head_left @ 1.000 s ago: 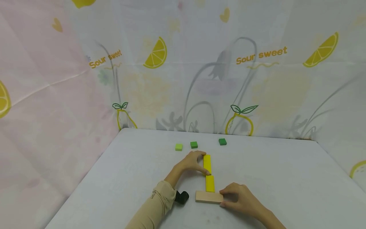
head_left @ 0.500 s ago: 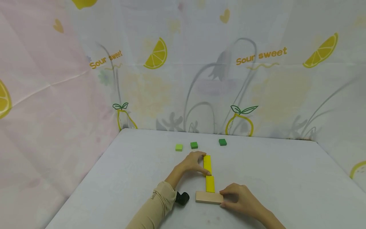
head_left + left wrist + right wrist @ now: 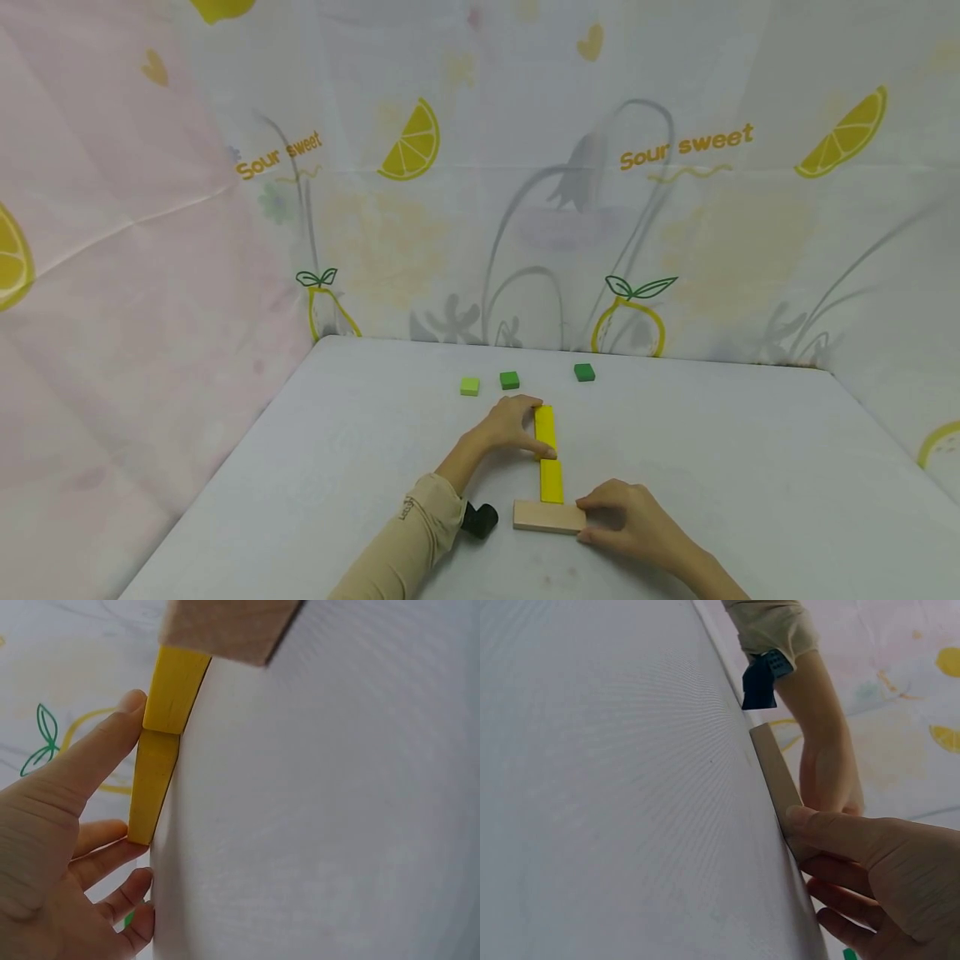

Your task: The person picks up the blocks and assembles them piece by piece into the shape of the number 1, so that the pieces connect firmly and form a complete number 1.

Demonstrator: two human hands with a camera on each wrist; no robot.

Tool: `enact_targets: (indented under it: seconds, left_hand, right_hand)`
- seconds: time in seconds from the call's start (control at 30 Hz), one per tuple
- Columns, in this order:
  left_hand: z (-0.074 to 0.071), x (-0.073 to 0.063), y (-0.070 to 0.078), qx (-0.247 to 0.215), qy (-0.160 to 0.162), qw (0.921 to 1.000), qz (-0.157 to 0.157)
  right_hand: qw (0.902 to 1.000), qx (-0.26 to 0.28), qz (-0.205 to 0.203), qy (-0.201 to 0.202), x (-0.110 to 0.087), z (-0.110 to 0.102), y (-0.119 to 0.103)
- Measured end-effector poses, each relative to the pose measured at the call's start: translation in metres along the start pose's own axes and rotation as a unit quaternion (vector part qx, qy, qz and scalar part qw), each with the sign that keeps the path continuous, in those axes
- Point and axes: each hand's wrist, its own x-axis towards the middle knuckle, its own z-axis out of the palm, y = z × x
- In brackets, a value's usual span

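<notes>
Two yellow blocks lie end to end in a line on the white table. My left hand point(image 3: 506, 425) holds the far yellow block point(image 3: 545, 429) lengthwise, thumb at its near end and fingers at its far end. The left wrist view shows the thumb tip by the joint with the near yellow block point(image 3: 176, 690). Crosswise at the near end of that line lies a plain wooden block point(image 3: 547, 517), forming a T shape. My right hand point(image 3: 633, 521) pinches its right end between thumb and fingers, as the right wrist view also shows.
Toward the back of the table sit a light green block point(image 3: 469, 387) and two dark green blocks, one left point(image 3: 509, 381) and one right point(image 3: 584, 372). A black device point(image 3: 480, 521) shows at the left sleeve. Printed cloth point(image 3: 480, 250) stands behind the table.
My left hand and the far yellow block have shifted very slightly to the right. The right hand and the wooden block look unmoved.
</notes>
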Motion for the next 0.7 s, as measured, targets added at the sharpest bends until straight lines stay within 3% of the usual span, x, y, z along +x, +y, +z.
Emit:
enact_targets:
  seconds: [0.43, 0.7]
  left_hand:
    - [0.002, 0.003, 0.002, 0.022, -0.005, 0.9996, 0.019]
    - [0.001, 0.003, -0.009, -0.052, -0.012, 0.9975, 0.047]
  right_hand:
    - [1.0000, -0.002, -0.002, 0.003, 0.000, 0.001, 0.001]
    - [1.0000, 0.003, 0.001, 0.003, -0.001, 0.001, 0.002]
